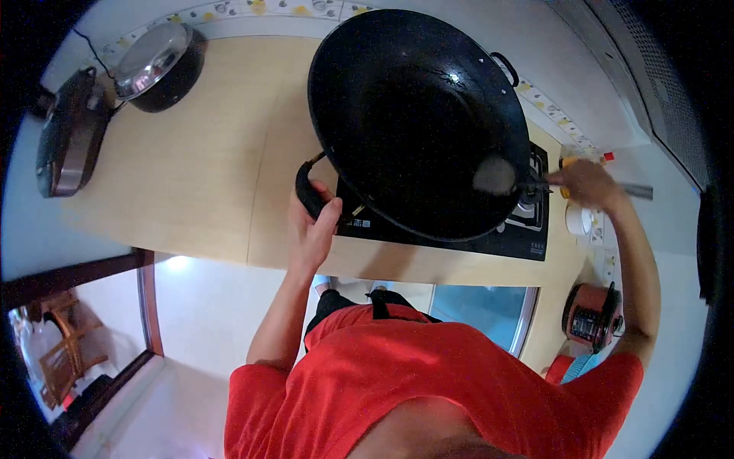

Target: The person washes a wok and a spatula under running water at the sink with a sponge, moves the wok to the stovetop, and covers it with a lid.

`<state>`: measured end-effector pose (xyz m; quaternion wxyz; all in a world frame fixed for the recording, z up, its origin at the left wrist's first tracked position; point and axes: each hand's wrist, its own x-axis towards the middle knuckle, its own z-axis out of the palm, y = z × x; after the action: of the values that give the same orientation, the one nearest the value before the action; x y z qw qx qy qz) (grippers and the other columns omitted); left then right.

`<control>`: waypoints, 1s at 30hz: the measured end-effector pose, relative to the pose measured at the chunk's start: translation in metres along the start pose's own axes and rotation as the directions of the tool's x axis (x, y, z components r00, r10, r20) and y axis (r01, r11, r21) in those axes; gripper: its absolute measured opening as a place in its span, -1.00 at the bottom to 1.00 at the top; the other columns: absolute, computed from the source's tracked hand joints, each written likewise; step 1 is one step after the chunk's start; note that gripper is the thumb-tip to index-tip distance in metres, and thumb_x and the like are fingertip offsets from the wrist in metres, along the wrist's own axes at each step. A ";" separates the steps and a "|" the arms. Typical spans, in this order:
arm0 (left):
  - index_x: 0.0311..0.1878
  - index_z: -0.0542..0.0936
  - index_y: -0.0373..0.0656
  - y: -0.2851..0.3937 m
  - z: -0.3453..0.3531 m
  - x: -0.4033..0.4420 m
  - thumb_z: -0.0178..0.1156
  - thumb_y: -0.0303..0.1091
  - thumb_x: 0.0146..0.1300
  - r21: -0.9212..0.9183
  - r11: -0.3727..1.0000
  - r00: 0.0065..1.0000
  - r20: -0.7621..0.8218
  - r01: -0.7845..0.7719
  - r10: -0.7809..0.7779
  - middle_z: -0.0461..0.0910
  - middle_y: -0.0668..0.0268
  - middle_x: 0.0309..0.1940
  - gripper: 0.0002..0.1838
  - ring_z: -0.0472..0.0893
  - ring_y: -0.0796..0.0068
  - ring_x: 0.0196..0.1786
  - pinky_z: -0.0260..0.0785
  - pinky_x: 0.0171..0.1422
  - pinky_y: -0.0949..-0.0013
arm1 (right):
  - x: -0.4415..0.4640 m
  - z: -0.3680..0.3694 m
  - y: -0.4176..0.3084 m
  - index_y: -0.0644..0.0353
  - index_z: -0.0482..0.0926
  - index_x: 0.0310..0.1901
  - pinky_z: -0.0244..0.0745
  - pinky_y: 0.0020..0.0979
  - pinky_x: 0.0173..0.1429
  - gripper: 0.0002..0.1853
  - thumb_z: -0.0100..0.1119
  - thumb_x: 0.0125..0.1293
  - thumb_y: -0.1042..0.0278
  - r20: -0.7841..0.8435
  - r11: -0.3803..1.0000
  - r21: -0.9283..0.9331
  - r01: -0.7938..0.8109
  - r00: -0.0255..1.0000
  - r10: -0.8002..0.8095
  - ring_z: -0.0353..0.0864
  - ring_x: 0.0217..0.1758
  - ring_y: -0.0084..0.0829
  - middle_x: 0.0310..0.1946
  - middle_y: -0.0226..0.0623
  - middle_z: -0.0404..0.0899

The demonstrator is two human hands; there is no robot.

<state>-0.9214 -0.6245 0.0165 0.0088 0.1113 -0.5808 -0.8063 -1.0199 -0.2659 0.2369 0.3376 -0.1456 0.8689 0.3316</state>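
A large black wok [413, 115] is tilted over the gas stove [527, 251], its dark inside facing me, with a few wet-looking shiny spots. My left hand [313, 218] is closed around the wok's curved black handle [307, 191]. On the right, my right hand [587, 183] is closed around a long-handled cooking utensil [636, 190]. The utensil's grey handle end sticks out past the hand. Its pale rounded head, blurred, lies against the wok's lower right inside, so I cannot tell whether it is a ladle or a spatula. The wok hides most of the stove.
A lidded pot [157, 69] and a dark appliance [73, 134] stand on the left of the wooden counter [206, 168]. A white roll-like item [579, 220] sits right of the stove. A red cooker [592, 314] is at the lower right. A range hood [650, 69] hangs upper right.
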 end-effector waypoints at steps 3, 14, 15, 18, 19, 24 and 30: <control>-0.17 0.32 -0.18 -0.002 0.001 0.002 0.14 -0.41 0.12 0.008 1.000 1.000 -0.010 0.001 -0.001 0.37 0.40 -0.46 -0.75 0.36 0.67 -0.52 0.22 -0.51 0.59 | -0.007 0.039 -0.001 -0.04 0.51 0.06 0.45 -0.18 -0.13 -0.54 -0.02 0.09 0.54 -0.163 0.984 0.065 0.163 0.975 -0.151 0.55 -0.22 -0.16 -0.31 -0.13 0.56; -0.19 0.31 -0.21 -0.003 -0.005 0.005 0.13 -0.45 0.11 0.046 0.999 0.999 0.042 0.004 -0.006 0.36 0.42 -0.43 -0.77 0.34 0.67 -0.36 0.22 -0.28 0.55 | 0.141 0.049 -0.085 0.05 0.43 0.12 0.44 -0.23 -0.06 -0.50 -0.02 0.10 0.63 -0.591 0.840 0.441 0.316 0.806 0.006 0.54 -0.20 -0.03 -0.27 0.00 0.55; -0.22 0.33 -0.21 -0.010 -0.009 0.006 0.13 -0.46 0.11 0.100 0.995 0.998 0.051 0.018 -0.023 0.36 0.42 -0.44 -0.79 0.34 0.66 -0.36 0.22 -0.28 0.55 | 0.159 0.041 -0.093 0.04 0.41 0.14 0.43 -0.21 -0.09 -0.50 -0.02 0.12 0.61 -0.658 0.808 0.458 0.370 0.752 0.029 0.54 -0.21 -0.03 -0.29 0.01 0.55; -0.25 0.34 -0.21 -0.010 -0.011 0.006 0.14 -0.46 0.10 0.139 0.990 0.998 0.050 0.016 -0.024 0.36 0.42 -0.44 -0.80 0.34 0.64 -0.35 0.22 -0.26 0.54 | 0.195 0.009 -0.108 -0.08 0.38 0.17 0.43 -0.16 -0.15 -0.52 -0.03 0.20 0.53 -0.787 0.774 0.469 0.425 0.599 0.147 0.54 -0.25 -0.02 -0.32 -0.01 0.54; -0.25 0.34 -0.22 -0.009 -0.014 0.008 0.15 -0.45 0.09 0.197 0.980 0.995 0.098 -0.038 0.018 0.36 0.42 -0.44 -0.80 0.34 0.63 -0.35 0.22 -0.25 0.54 | 0.200 0.000 -0.109 -0.10 0.38 0.18 0.44 -0.15 -0.16 -0.52 -0.02 0.20 0.51 -0.802 0.786 0.466 0.406 0.570 0.180 0.55 -0.27 -0.04 -0.34 -0.04 0.55; -0.22 0.34 -0.20 -0.012 -0.011 0.007 0.14 -0.44 0.11 0.097 0.994 0.997 0.060 -0.046 0.040 0.35 0.43 -0.42 -0.79 0.34 0.65 -0.40 0.22 -0.33 0.55 | 0.179 -0.030 -0.103 -0.12 0.38 0.17 0.44 -0.13 -0.18 -0.53 -0.03 0.21 0.50 -0.898 0.803 0.402 0.440 0.361 0.252 0.54 -0.28 -0.02 -0.30 -0.03 0.56; -0.01 0.35 -0.11 0.000 -0.005 -0.005 0.16 -0.37 0.21 -0.062 0.998 0.996 0.090 0.032 -0.026 0.39 0.49 -0.43 -0.69 0.30 0.77 -0.58 0.09 -0.58 0.64 | 0.090 -0.014 -0.090 -0.04 0.42 0.13 0.43 -0.23 -0.13 -0.58 -0.03 0.22 0.53 -0.815 0.774 0.507 0.380 0.504 0.287 0.54 -0.19 -0.02 -0.21 0.01 0.52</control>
<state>-0.9157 -0.6288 0.0162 -0.0254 0.0830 -0.5532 -0.8285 -1.0490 -0.3443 0.1400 -0.1036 -0.1934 0.9696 -0.1083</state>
